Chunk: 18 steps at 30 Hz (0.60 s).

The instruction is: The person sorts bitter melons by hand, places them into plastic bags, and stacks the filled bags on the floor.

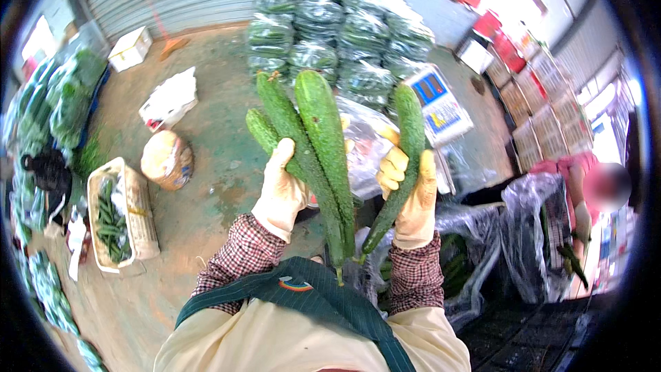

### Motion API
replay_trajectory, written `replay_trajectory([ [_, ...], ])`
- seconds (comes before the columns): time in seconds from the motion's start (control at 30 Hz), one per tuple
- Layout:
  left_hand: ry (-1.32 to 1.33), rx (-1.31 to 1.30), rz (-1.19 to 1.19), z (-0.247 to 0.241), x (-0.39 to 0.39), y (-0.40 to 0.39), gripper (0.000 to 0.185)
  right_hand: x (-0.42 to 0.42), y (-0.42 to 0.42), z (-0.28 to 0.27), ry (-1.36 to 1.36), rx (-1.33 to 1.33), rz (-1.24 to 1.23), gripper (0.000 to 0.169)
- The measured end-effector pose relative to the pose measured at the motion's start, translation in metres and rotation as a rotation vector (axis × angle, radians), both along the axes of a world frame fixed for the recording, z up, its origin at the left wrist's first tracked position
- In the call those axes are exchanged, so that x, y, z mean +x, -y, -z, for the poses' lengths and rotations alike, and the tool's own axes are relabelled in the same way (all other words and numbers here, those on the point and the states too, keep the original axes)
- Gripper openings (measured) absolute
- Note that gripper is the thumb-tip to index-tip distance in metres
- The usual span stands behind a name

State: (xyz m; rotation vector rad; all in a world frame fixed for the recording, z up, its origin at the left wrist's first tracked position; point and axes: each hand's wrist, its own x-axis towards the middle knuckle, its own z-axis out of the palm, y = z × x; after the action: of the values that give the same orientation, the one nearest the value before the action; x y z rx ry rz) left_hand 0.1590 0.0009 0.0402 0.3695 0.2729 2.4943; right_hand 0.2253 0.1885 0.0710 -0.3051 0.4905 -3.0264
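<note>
My left hand [284,186], in a pale work glove, grips a bunch of three green cucumbers [323,139] held upright before me. Their stem ends point down towards my apron [310,287]. One more cucumber [409,124] is in my right hand [413,191], whose gloved fingers wrap around it; it leans slightly, its lower tip near the bunch. Behind and between the hands lies clear plastic film [364,165], partly hidden by the cucumbers. A digital scale [439,106] stands just beyond my right hand.
Bagged cucumbers [315,20] are stacked ahead by the roller shutter. A crate of small cucumbers [147,227] and a sack [167,160] stand on the floor to the left. Film-lined crates [480,217] lie right, where another person [578,186] holds a dark green vegetable. Stacked crates [547,108] stand beyond.
</note>
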Motion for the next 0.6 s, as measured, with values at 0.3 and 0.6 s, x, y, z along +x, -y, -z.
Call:
replay_trajectory([
  [0.3,-0.016,0.162,-0.232,0.025,-0.048,0.173,0.077,-0.061,0.113,0.021,0.162,0.389,0.113,0.060],
  [0.6,0.288,0.474,-1.237,0.089,-0.096,0.542,0.064,-0.127,0.239,0.068,0.236,0.262,-0.091,0.068],
])
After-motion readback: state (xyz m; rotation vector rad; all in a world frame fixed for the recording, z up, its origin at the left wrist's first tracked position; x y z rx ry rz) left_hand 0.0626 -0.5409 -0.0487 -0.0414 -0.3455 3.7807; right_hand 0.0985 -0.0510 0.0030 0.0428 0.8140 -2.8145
